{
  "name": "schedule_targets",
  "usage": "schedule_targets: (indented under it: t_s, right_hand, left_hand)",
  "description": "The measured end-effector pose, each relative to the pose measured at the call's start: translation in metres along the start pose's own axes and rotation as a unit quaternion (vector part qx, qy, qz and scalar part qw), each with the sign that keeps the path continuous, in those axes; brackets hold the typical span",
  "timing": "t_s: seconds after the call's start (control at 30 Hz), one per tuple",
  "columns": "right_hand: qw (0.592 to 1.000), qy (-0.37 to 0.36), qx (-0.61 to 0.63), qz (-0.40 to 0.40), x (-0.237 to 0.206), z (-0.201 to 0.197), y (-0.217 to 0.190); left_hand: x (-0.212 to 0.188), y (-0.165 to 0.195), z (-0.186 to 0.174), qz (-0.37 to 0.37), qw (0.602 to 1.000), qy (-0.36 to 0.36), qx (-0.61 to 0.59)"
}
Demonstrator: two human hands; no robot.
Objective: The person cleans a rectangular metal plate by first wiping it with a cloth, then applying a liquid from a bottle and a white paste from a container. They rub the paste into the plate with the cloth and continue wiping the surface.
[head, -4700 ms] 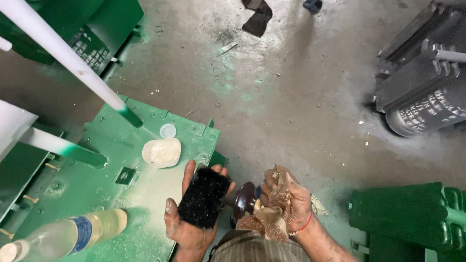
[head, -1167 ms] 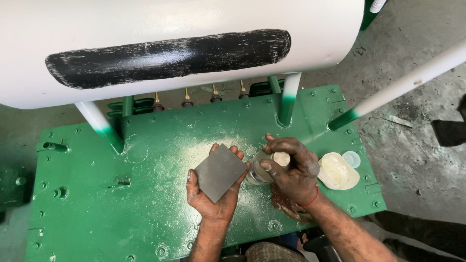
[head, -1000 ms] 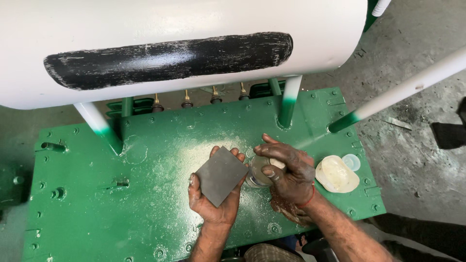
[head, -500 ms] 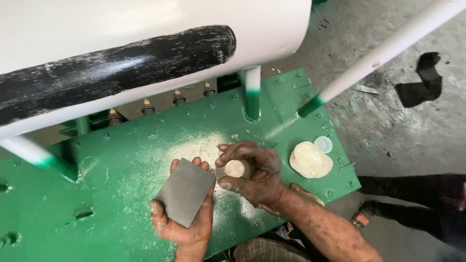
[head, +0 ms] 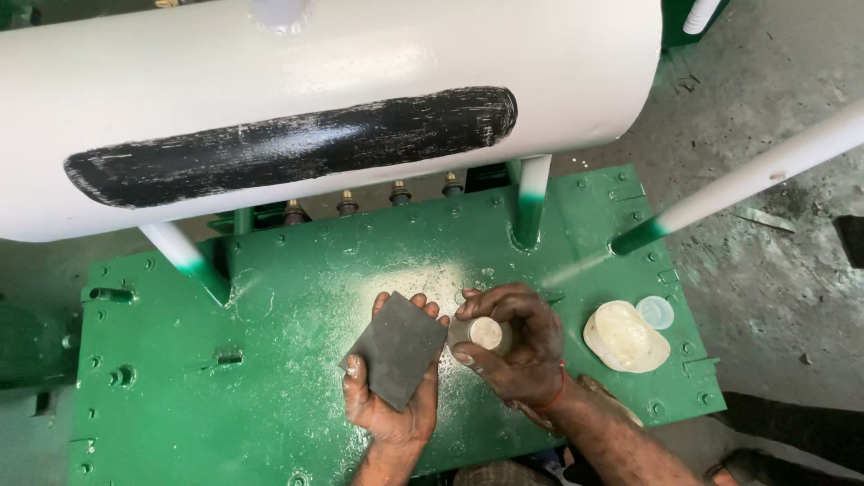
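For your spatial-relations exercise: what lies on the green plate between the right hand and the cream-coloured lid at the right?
In the head view, only bare green plate, dusted white, separates the right hand from the cream-coloured lid.

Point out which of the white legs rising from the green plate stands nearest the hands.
The upright middle leg, green at its foot, standing just above the right hand; the other two slant away at the sides.

Grimy grey concrete floor (head: 765, 81) w/ paint specks, daylight.
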State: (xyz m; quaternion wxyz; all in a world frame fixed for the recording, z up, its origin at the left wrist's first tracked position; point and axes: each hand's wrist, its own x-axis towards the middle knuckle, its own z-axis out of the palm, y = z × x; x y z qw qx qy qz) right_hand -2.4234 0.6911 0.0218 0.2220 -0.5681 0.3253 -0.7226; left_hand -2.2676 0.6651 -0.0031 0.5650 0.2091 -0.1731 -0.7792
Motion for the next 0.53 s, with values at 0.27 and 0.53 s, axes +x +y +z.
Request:
schedule_targets:
  t_s: [0.27,0.53]
  right_hand:
    - [0.981,-0.07,-0.176,-0.031,0.003,-0.013,-0.001]
    - [0.992,-0.044,-0.119,0.025,-0.014,-0.008,0.01]
  left_hand:
    - [0.001,0.002,-0.002,-0.003,1.0,-0.002,0.0]
    - [0.003,0.003,-0.007,-0.017,1.0,-0.007,-0.021]
